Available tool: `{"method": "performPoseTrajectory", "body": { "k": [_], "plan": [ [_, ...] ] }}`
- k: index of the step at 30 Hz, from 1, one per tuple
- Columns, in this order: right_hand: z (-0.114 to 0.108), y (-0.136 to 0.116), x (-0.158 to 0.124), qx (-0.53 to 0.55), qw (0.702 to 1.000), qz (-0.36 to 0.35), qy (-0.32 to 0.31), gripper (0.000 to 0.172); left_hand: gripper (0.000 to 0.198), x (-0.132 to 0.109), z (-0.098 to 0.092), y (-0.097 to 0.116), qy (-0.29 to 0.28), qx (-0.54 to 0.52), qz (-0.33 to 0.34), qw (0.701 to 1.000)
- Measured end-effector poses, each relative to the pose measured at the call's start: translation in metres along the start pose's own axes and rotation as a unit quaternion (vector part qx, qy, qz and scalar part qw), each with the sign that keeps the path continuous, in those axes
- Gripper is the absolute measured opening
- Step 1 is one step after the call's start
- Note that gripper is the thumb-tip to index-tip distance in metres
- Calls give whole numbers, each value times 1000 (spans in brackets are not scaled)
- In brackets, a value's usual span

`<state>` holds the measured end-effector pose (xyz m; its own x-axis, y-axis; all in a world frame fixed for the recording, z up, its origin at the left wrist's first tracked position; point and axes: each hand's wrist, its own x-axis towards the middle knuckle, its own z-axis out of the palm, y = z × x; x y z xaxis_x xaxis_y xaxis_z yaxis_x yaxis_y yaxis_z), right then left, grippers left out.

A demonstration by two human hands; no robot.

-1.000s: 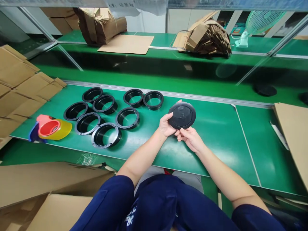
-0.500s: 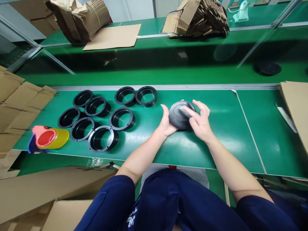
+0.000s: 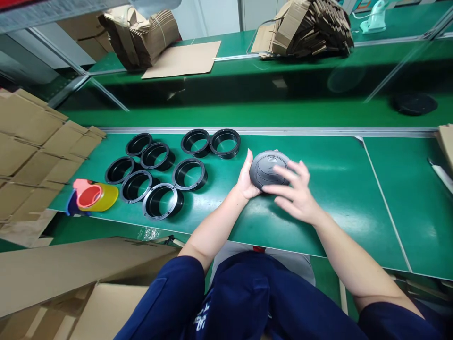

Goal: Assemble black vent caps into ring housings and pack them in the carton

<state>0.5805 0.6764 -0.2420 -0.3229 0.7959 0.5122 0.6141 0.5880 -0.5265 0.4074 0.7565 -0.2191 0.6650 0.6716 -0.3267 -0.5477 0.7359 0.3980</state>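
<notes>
A round black plastic cover rests low over the green table, near its middle. My left hand grips the cover's left edge. My right hand lies on its right side with fingers spread across the top. Several black plastic rings lie in a loose group on the table to the left of my hands.
A red and yellow tape dispenser sits at the table's left front edge. Flat cardboard sheets are stacked at the left, and cardboard boxes stand below. Bundles of folded cardboard lie on the far bench. Another black disc lies far right.
The cover went from held up and facing me to lowered toward the table. My right hand left the cover's lower edge and now spreads over its top right.
</notes>
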Motion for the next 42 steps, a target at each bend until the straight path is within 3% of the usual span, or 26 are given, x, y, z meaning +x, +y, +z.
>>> {"method": "performPoseTrajectory", "body": {
  "k": [2, 4, 11, 17, 20, 23, 26, 40, 42],
  "plan": [
    [-2, 6, 2, -13, 992, 86, 90, 35, 78, 0, 2, -4, 0, 13, -9, 1000],
    [-2, 13, 3, -26, 983, 126, 130, 37, 78, 0, 3, -9, 4, 22, -33, 999],
    [2, 23, 6, -17, 984, 139, 111, 41, 70, 1, 7, -15, 39, 21, -10, 999],
    [4, 29, 5, 92, 977, 170, 91, 57, 71, 4, 6, -16, 19, 12, -39, 999],
    [5, 34, 6, 201, 947, 230, 94, 60, 72, 4, 4, -16, 15, 2, -58, 998],
    [6, 39, 7, 325, 892, 279, 143, 61, 74, 3, 2, -14, 0, -17, -79, 997],
    [7, 40, 7, 364, 869, 293, 166, 57, 73, 3, 0, -11, 0, -39, -80, 996],
    [10, 44, 1, 290, 908, 274, 125, 59, 70, 2, -2, -9, 53, -66, -81, 993],
    [11, 43, 1, 252, 926, 255, 118, 63, 72, 4, -5, -9, 53, -58, -80, 994]
  ]
}}
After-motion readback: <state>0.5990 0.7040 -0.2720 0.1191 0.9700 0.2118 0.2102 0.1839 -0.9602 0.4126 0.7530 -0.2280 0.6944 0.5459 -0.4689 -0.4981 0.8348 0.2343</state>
